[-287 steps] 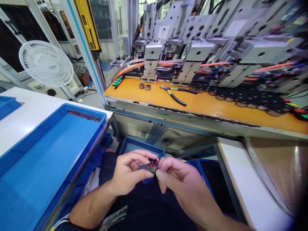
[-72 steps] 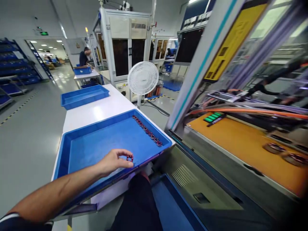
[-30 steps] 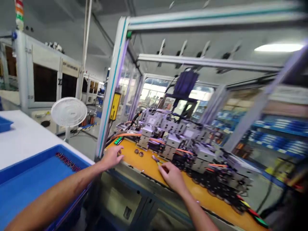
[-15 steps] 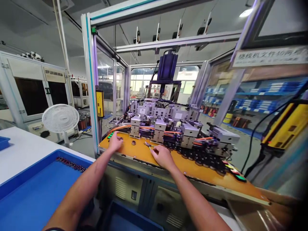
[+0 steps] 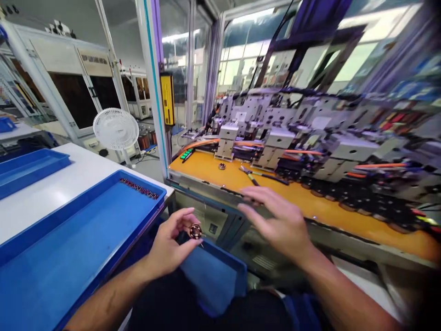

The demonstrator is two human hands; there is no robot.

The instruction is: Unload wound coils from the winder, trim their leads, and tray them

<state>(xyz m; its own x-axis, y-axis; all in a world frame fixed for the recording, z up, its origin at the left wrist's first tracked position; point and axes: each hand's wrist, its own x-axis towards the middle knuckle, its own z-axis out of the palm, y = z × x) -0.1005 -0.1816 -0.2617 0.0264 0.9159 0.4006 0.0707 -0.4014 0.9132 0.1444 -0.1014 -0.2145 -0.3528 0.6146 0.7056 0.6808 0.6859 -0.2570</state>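
Note:
My left hand (image 5: 172,241) is closed on a small wound stator (image 5: 195,231) with copper coils and short wire ends sticking out. It holds the stator between thumb and fingers in front of the machine. My right hand (image 5: 275,216) is raised at the front edge of the orange worktop (image 5: 237,177), its fingers stretched out and thumb apart, slightly blurred. Just beyond its fingertips lie pliers (image 5: 248,174), partly beside a dark slim tool (image 5: 272,177). Another stator (image 5: 222,166) rests on the worktop to the left of the pliers.
To the left, a blue tray (image 5: 86,209) with a row of stators (image 5: 139,188) stands on a white table (image 5: 82,161). A blue bin (image 5: 220,266) sits low before me. The winding machine (image 5: 275,138) lines the worktop's back. A white fan (image 5: 116,128) stands behind the table.
My left hand has come back from the worktop's left end and now holds a stator near me. My right hand has left the pliers and lifted. The view has turned left and down.

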